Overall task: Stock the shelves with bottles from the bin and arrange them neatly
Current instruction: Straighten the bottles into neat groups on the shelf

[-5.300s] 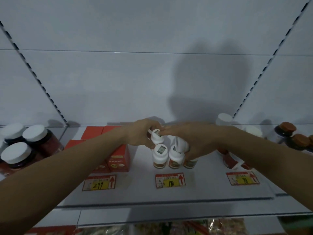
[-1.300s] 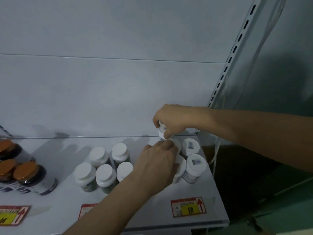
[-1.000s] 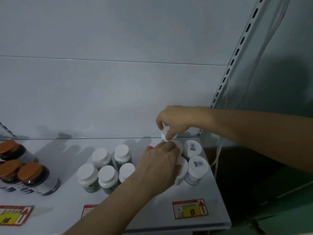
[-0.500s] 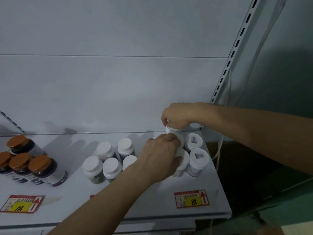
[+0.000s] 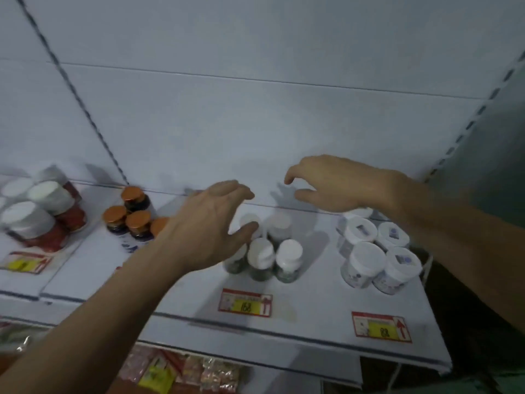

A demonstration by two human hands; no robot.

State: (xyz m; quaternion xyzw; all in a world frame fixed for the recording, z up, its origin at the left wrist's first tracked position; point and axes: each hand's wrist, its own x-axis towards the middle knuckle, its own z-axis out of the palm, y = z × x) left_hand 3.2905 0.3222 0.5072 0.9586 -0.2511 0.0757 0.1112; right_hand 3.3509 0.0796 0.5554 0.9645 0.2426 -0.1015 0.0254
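Reaching over a white shelf [image 5: 312, 311], I held both hands empty with fingers spread. My left hand [image 5: 204, 226] hovered at the centre of the frame, partly covering a cluster of small white-capped bottles [image 5: 272, 251]. My right hand [image 5: 338, 186] hung just right of centre, above and behind a second group of wider white-lidded bottles [image 5: 377, 251] at the right of the shelf. Orange-lidded jars [image 5: 130, 217] stood left of centre, and larger white-lidded red jars [image 5: 39, 217] at the far left edge. Yellow price tags [image 5: 245, 304] lay flat near the shelf's front edge.
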